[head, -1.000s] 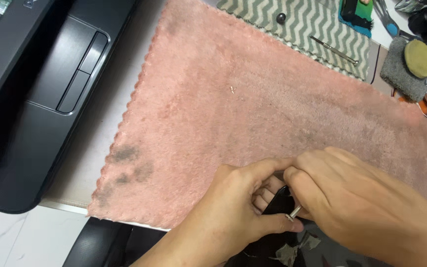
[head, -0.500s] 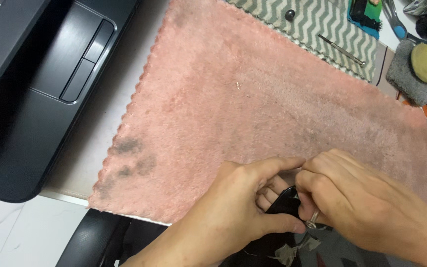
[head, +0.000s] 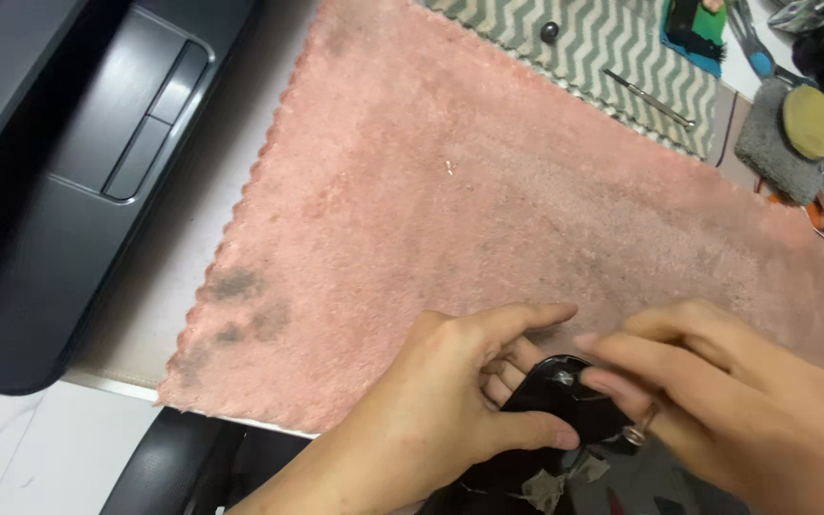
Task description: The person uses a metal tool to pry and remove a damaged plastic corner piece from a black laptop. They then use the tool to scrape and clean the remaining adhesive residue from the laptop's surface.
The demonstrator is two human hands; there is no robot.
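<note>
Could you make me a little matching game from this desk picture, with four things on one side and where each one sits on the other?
Things:
1. laptop
2. pink towel
3. small black object
4. yellow round pad

Places:
A. top right corner
B. between the left hand and right hand
C. far left
D. spread across the middle

Pairs: 1-C, 2-D, 3-B, 4-A

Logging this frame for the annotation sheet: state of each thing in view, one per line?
left hand: gripping the black object, thumb along its near side
right hand: fingertips on the black object, blurred
black object: held between both hands at the towel's near edge
pink towel: spread flat, dark stains at its near left corner
laptop: open, touchpad showing
metal tool: lying flat on the zigzag cloth
</note>
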